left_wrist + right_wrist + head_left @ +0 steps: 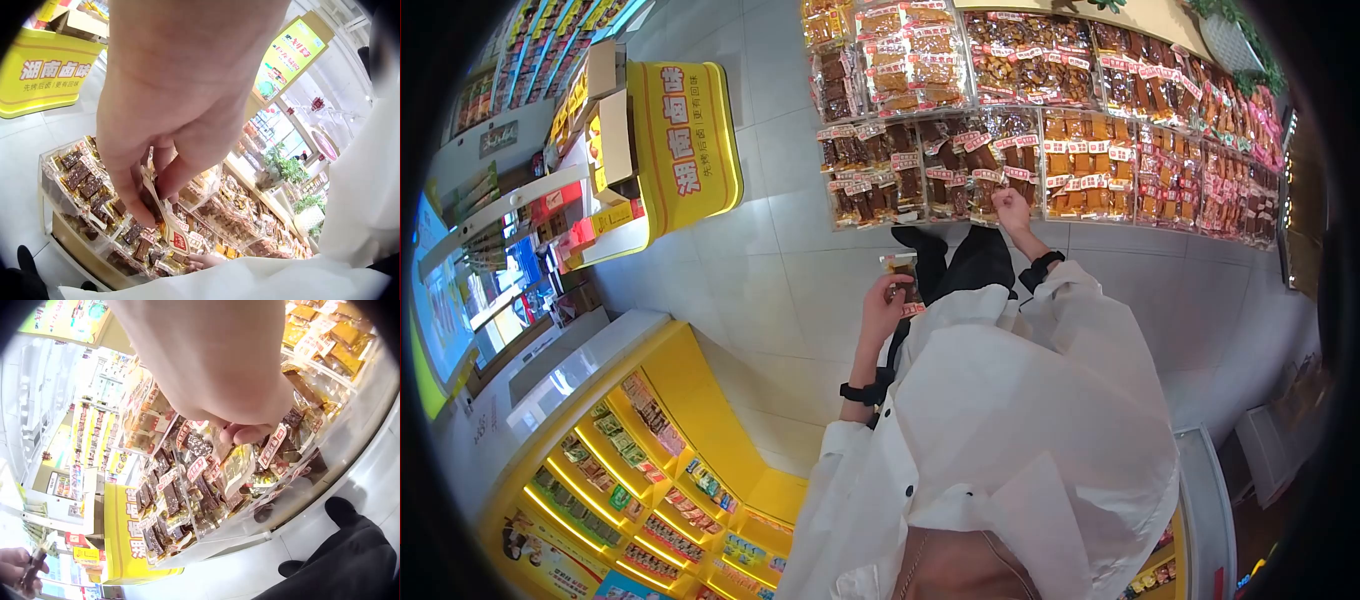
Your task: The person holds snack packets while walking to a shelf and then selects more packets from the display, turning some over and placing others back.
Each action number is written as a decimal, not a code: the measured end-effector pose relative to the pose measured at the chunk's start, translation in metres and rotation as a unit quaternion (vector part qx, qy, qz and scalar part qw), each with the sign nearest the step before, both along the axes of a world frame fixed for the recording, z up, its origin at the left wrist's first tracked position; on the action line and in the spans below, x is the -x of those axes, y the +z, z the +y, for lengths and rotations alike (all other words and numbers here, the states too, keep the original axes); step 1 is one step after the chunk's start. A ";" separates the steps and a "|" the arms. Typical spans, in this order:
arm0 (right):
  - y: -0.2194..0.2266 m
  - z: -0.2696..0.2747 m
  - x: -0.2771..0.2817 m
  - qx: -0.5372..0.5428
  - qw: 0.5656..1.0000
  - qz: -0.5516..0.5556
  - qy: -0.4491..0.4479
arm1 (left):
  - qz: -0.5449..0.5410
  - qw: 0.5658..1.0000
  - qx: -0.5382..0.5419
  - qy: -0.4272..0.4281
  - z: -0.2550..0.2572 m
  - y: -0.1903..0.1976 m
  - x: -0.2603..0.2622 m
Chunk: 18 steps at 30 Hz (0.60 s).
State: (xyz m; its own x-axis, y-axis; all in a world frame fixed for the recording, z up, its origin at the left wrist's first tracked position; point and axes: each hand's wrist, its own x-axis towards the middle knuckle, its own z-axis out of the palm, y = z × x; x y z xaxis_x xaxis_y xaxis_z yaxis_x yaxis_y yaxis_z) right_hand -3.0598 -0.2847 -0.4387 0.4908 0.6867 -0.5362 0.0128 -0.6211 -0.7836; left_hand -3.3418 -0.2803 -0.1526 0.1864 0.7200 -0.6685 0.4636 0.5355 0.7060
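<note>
Around the left hand [882, 308], near the middle of the head view, we see plenty of open room: pale tiled floor [785, 265] spreads toward nine and ten o'clock, as far as the yellow stand [720, 150] at about half past ten and the yellow shelving [720, 430] at about eight. The nearest edge on that side is our own white clothing [1000, 370], toward five o'clock.

From the left hand, the right hand [1012, 212] lies at two o'clock, with far less space. It reaches past the front edge of the clear bins [1090, 224], down among heaped packets; a clear divider [192, 509] rises to its side, and orange packets [1088, 165] fill the compartment toward two o'clock. Our dark trousers [982, 262] come close beneath the bins' front edge.

Our left hand pinches a small packet [167, 226] between thumb and fingers, well apart from the bins. It has dark brown contents, a pale, glossy wrapper and a red label at its lower end. Our right fingers curl down at a shiny gold-toned packet [239, 470] lying among dark brown ones; whether they have closed on it, we cannot tell.
</note>
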 end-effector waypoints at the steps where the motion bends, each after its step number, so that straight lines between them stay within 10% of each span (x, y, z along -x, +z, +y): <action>1: 0.001 -0.003 -0.001 0.009 0.998 0.068 0.006 | -0.001 1.000 -0.004 0.006 -0.003 -0.007 0.004; 9: 0.045 0.007 0.019 0.067 0.955 0.284 0.050 | 0.022 0.998 -0.031 -0.048 -0.009 -0.011 0.016; 18: 0.053 0.040 0.059 0.072 0.958 0.126 0.247 | 0.032 0.999 0.020 0.034 -0.026 -0.004 0.042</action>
